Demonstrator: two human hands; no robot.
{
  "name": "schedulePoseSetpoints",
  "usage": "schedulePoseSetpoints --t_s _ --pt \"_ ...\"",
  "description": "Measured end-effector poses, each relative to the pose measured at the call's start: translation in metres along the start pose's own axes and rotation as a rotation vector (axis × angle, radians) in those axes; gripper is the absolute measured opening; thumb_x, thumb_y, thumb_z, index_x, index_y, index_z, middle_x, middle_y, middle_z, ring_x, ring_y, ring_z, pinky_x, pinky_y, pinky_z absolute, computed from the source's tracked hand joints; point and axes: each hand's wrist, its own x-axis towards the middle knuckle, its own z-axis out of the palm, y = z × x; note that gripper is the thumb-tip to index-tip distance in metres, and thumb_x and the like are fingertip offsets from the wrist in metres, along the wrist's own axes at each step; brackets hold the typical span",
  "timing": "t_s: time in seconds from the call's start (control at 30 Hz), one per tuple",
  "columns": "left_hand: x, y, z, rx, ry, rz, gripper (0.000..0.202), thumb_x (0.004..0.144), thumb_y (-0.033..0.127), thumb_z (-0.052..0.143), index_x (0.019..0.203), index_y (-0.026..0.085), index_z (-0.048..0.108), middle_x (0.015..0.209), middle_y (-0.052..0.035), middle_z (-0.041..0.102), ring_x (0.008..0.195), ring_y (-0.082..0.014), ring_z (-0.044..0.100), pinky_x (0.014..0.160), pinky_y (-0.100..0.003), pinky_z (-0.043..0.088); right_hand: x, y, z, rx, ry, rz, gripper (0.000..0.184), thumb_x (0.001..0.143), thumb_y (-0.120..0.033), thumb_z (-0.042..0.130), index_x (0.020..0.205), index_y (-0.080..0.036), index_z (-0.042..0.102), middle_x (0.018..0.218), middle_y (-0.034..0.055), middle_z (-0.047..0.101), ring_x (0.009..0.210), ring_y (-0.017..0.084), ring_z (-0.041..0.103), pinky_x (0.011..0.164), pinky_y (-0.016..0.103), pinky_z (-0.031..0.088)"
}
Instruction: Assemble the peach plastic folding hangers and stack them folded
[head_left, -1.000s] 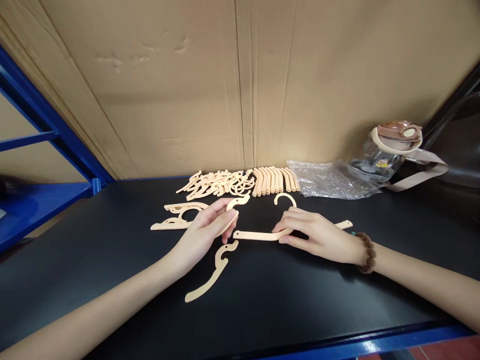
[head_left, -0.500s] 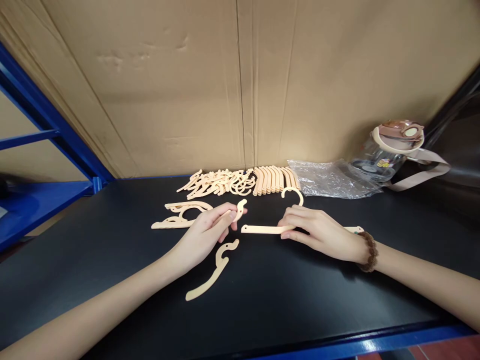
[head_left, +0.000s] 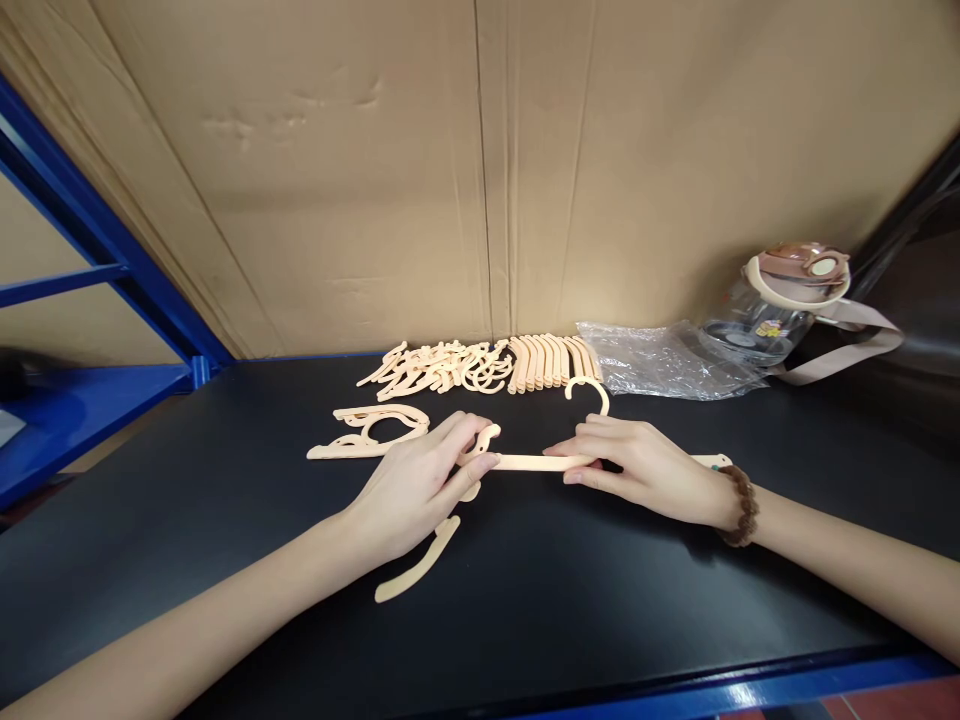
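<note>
Hanger bar [head_left: 540,462] in peach plastic, its hook [head_left: 589,388] rising behind the right hand [head_left: 645,468], is pinched in that hand's fingertips. The left hand [head_left: 416,482] grips a curved arm piece [head_left: 486,438] that seems to meet the bar's end. A loose arm [head_left: 416,565] lies just under the left hand, and a pile of parts [head_left: 465,362] sits beyond both hands.

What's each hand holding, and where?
Right hand grips the peach plastic hooked hanger bar at its middle; left hand pinches a curved peach plastic piece near its tip.
</note>
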Motion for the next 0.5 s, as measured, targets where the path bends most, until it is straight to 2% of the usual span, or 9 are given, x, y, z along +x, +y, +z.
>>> schedulePoseSetpoints --t_s 0.17,0.33,0.4,0.5 --pt "0.0009 -0.0040 0.0039 0.015 -0.003 0.036 0.033 0.099 0.038 0.024 0.078 0.021 0.044 0.071 0.0026 0.051 0.063 -0.0151 0.050 0.060 -0.027 0.034 -0.0010 -0.0011 -0.0011 -0.002 -0.001 0.007 0.032 0.096 -0.042 0.045 0.107 -0.022 0.066 0.082 0.0021 0.063 0.076 0.015 0.054 0.069 0.026 0.041" --pt "0.0024 -0.0063 0.0070 0.017 -0.018 0.060 0.033 0.097 0.032 0.025 0.067 0.020 0.034 0.057 0.0046 0.044 0.052 -0.0133 0.044 0.055 -0.026 0.029 -0.0023 -0.0017 -0.0008 -0.005 0.018 -0.011 0.030 0.096 -0.041 0.044 0.097 -0.021 0.067 0.078 0.0013 0.062 0.072 0.014 0.053 0.065 0.025 0.040" --pt "0.0026 -0.0056 0.0071 0.052 -0.014 0.057 0.033 0.095 0.035 0.030 0.065 0.021 0.032 0.054 0.0051 0.041 0.049 -0.0130 0.041 0.052 -0.026 0.026 -0.0022 -0.0019 -0.0009 -0.011 0.021 -0.025 0.031 0.096 -0.042 0.044 0.092 -0.020 0.066 0.075 0.0012 0.061 0.070 0.014 0.052 0.064 0.025 0.039" --pt "0.0027 -0.0042 0.0072 0.110 0.005 0.047 0.042 0.088 0.049 0.046 0.062 0.021 0.028 0.051 0.0062 0.037 0.047 -0.0121 0.037 0.049 -0.025 0.022 -0.0018 -0.0025 -0.0014 -0.012 0.015 -0.043 0.031 0.097 -0.041 0.044 0.089 -0.020 0.065 0.075 0.0010 0.060 0.070 0.013 0.051 0.064 0.025 0.038"
